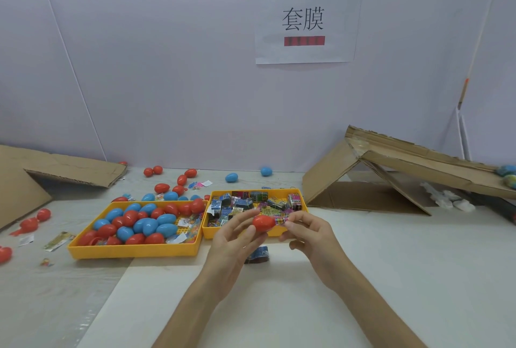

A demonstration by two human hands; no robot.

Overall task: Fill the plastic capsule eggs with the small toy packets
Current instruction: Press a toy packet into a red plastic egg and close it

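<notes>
Holding a red capsule egg in your left hand, you pinch one toy packet at its mouth with your right hand, above the table middle. Many eggs in the left yellow tray and packets in the right tray wait; much remains, I judge.

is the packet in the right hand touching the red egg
Touching. The head view shows the packet, pinched by the right hand, butting against the red egg held in the left hand, with no gap between them.
</notes>
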